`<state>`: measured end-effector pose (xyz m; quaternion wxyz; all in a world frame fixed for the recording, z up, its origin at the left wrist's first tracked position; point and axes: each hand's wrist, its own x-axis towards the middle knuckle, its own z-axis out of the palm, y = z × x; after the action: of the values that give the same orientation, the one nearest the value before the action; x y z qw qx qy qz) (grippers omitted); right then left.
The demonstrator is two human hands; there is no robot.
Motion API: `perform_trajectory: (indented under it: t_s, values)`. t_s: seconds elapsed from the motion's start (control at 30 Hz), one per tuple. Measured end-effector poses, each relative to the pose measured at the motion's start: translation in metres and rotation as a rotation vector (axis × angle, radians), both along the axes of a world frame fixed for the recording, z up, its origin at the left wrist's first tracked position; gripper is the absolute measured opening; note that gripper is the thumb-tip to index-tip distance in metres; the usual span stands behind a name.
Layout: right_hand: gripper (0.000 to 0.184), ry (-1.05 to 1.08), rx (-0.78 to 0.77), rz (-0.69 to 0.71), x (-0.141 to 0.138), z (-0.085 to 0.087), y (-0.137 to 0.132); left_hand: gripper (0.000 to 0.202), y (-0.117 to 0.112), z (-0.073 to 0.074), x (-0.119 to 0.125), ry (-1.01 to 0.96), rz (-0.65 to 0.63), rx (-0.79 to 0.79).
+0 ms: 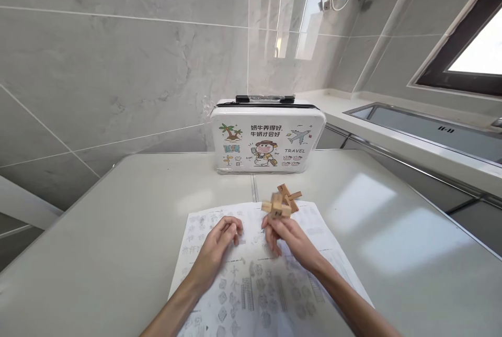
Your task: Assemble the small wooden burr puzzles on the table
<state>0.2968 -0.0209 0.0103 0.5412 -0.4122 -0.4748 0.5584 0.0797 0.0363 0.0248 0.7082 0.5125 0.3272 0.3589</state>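
Observation:
My right hand [290, 237] pinches a partly joined wooden burr puzzle [276, 207] between thumb and fingertips, held up above the paper. The block is slightly blurred, with a dark mark on one end. Just behind it lie loose wooden puzzle pieces [288, 197], crossed over each other near the sheet's far edge, with dark marks on them. My left hand [221, 237] rests over the left of the printed instruction sheet [219, 269], its fingers loosely curled together and nothing visible in them. Rows of grey puzzle drawings cover the sheet.
A white case [269, 138] with cartoon travel pictures and a black handle stands upright at the table's back, against the grey tiled wall [137, 65]. The white table [117, 222] spreads around the sheet. On the right are a counter with a sink [431, 127] and a window.

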Motion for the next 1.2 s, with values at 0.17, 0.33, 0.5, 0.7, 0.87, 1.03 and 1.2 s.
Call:
perform_trajectory:
  t_s: [0.17,0.33,0.5,0.7,0.87,1.03,1.2]
  values:
    - [0.046,-0.265,0.002,0.201,-0.018,0.003,-0.009,0.062,-0.006,-0.004,-0.001,-0.029,-0.115,0.048]
    - [0.034,-0.466,0.067,0.177,-0.023,0.001,-0.01,0.066,-0.009,-0.01,0.001,0.013,-0.24,0.016]
    - [0.029,-0.226,-0.003,0.322,-0.016,0.004,-0.009,0.055,-0.01,-0.004,0.003,-0.014,-0.276,0.025]
    - [0.023,-0.148,-0.057,0.291,-0.011,0.002,-0.007,0.066,-0.007,-0.003,0.001,0.0,-0.298,0.066]
    - [0.022,-0.15,-0.066,0.063,-0.014,-0.009,-0.004,0.064,-0.007,-0.01,0.002,0.071,-0.195,0.146]
    - [0.022,-0.182,-0.034,0.087,-0.015,-0.011,-0.005,0.062,-0.005,-0.012,0.001,0.111,-0.14,0.192]
    - [0.027,-0.178,0.01,0.062,-0.019,-0.01,-0.006,0.061,-0.006,-0.007,0.003,0.232,-0.089,0.23]
